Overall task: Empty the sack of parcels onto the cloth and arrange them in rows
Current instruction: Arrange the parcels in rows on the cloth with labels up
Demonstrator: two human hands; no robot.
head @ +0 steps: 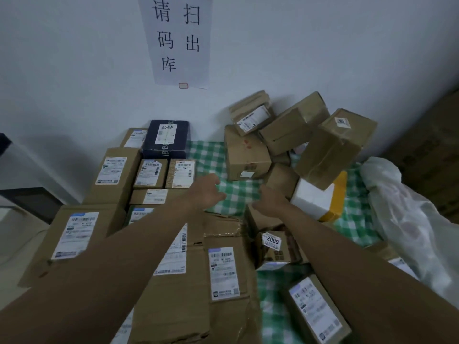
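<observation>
Fingers: left hand (208, 192) loosely curled over the cloth (232, 198), holding nothing; right hand (269, 200) at a box's edge, grip unclear.
Parcels: brown cardboard boxes (151, 173), rows left, heap right.
Sack: crumpled translucent plastic sack (407, 219), far right.

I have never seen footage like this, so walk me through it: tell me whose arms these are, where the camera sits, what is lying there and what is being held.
There is no machine here. One camera, worn on a person's head, looks forward and down, so the two bare arms are the wearer's own. The left hand hovers over a green checked cloth, fingers loosely curled, holding nothing. The right hand reaches to a brown parcel in the jumbled heap; whether it grips it cannot be told. On the left, labelled cardboard parcels already lie flat in rows, with a dark blue box at the back. A pale plastic sack lies at the right. A paper sign hangs on the wall.
</observation>
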